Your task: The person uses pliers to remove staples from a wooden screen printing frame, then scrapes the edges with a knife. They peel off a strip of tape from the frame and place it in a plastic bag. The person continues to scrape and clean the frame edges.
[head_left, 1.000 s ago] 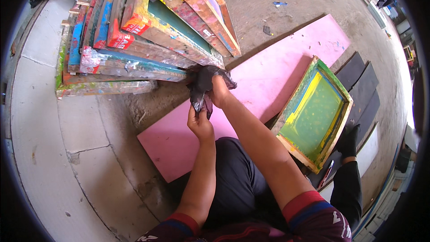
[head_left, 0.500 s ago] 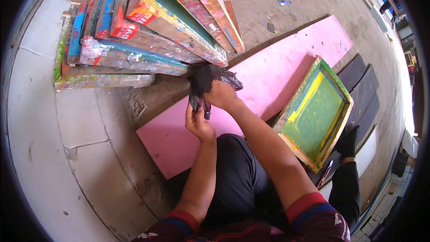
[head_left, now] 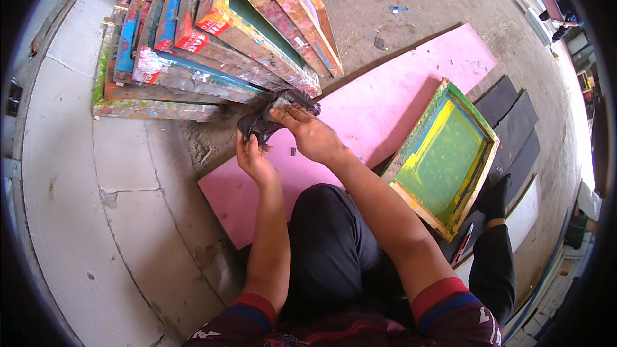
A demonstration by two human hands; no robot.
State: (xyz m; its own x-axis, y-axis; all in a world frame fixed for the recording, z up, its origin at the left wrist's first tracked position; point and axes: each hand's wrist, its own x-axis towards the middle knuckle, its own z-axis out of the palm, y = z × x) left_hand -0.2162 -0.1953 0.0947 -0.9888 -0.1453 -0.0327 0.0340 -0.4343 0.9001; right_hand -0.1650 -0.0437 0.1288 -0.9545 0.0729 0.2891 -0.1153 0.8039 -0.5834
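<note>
A crumpled black plastic bag (head_left: 260, 123) is held up between my two hands, over the pink sheet. My left hand (head_left: 257, 159) pinches its lower left part, fingers closed on the film. From the right, my right hand (head_left: 312, 136) grips the bag's upper side, its fingers bent over the plastic. Something pale shows by those fingertips, too small to make out. A small black piece (head_left: 293, 151) lies on the pink sheet (head_left: 379, 112) just below the right hand.
Paint-stained wooden frames (head_left: 193, 80) lean in a stack at the upper left. A green-meshed frame (head_left: 443, 160) rests at the right, beside dark flat sheets (head_left: 519, 122). A red-and-white cutter-like tool (head_left: 461, 247) lies near my foot. Pale slabs (head_left: 71, 154) run along the left.
Both hands have moved left with the bag. My right fingers now lie across its top instead of bunching it from the side. The small black piece has come into sight on the pink sheet.
</note>
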